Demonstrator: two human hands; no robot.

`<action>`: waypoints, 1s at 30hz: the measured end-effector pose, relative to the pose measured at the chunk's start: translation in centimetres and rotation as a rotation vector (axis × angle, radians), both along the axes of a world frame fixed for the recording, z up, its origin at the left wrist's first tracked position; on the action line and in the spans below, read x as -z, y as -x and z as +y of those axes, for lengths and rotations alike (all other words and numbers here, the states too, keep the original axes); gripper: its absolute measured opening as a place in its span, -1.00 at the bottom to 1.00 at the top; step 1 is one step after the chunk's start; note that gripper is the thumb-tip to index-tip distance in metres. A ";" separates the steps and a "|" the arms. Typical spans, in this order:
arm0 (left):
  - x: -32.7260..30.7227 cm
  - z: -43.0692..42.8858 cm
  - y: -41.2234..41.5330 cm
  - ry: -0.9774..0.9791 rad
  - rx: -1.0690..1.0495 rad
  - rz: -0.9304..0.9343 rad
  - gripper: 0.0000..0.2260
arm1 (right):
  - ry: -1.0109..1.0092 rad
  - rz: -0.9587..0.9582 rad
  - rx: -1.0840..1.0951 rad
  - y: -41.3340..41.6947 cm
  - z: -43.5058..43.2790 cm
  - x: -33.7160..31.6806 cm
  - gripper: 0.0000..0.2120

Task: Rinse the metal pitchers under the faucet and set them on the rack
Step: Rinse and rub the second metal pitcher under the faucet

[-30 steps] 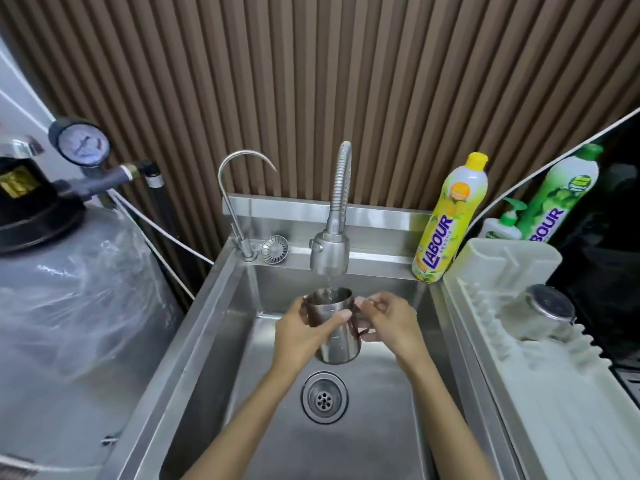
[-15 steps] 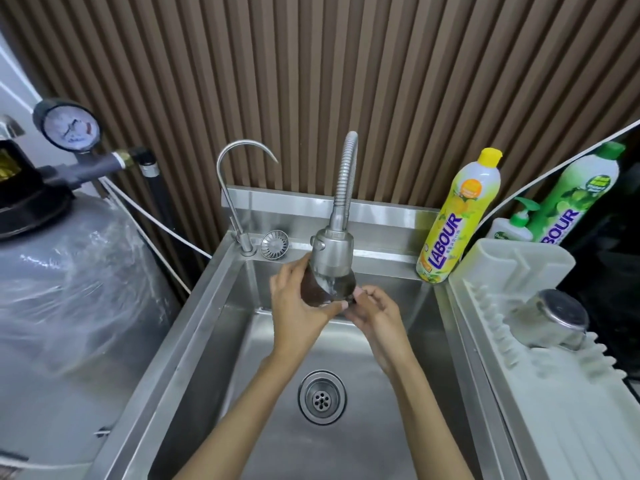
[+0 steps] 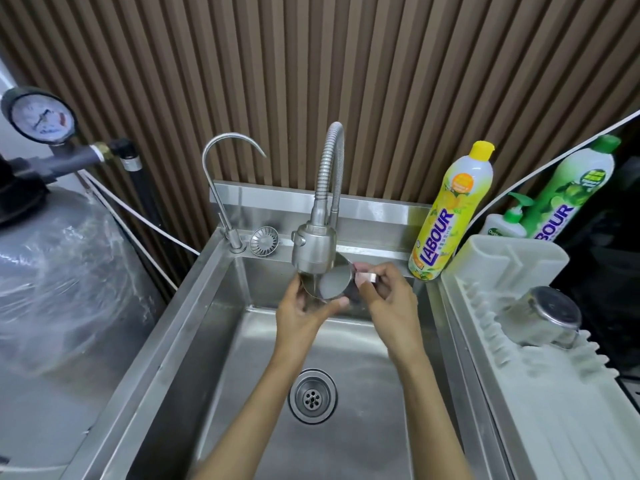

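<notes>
A small metal pitcher (image 3: 335,282) is held up under the head of the flexible faucet (image 3: 314,249), its mouth tipped toward me, and water runs into it. My left hand (image 3: 300,311) cups its body from below and the left. My right hand (image 3: 388,299) pinches its handle on the right side. The faucet head hides the pitcher's far left rim. A second metal pitcher (image 3: 543,320) lies upside down on the white drying rack (image 3: 554,403) to the right of the sink.
The steel sink (image 3: 194,341) has a drain (image 3: 312,396) below my hands. A thin gooseneck tap (image 3: 221,188) and a loose strainer (image 3: 264,240) stand at the back left. Yellow (image 3: 450,216) and green (image 3: 568,192) detergent bottles stand back right. A wrapped tank (image 3: 52,278) is left.
The pitcher was raised from low in the basin up to the faucet head and tipped, so its open mouth now faces me. My view shifted closer and slightly left.
</notes>
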State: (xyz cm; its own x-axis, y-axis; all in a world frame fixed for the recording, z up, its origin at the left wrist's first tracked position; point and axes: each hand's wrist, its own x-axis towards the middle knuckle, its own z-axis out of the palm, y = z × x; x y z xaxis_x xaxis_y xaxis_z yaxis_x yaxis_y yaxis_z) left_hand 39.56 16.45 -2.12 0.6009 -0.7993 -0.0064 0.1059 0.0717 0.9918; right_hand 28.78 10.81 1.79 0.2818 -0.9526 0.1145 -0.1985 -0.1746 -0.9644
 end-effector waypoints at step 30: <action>-1.0 1.0 -1.8 0.065 -0.142 -0.310 -0.25 | -0.434 -0.550 -0.182 -2.5 0.5 3.3 -0.80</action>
